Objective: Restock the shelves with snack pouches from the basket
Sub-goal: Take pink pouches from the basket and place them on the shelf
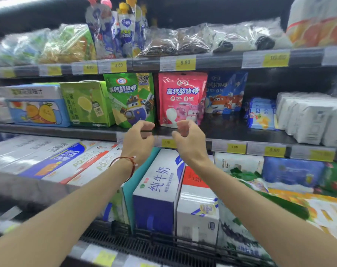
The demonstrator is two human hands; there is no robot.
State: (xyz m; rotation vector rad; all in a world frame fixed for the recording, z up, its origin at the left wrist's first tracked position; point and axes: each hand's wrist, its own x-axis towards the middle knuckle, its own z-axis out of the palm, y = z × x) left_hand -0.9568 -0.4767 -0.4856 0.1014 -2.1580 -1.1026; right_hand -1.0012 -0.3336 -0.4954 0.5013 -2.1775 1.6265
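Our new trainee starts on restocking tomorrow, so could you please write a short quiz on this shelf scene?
1. True or false: the pink cheese-stick pouch stands between the green cheese-stick pouch and the blue cheese-stick pouch on the middle shelf.
2. Which wrist wears the red string bracelet? A left; B right; C both.
3. Fill in: the left hand and the right hand hold ____.
Key: 1 true; 2 A; 3 nothing.

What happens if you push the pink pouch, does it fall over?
The pink pouch would probably tip easily, since it stands tall on a thin bottom edge. Its glossy film looks bendy, so it likely flexes when gripped and may feel slippery.
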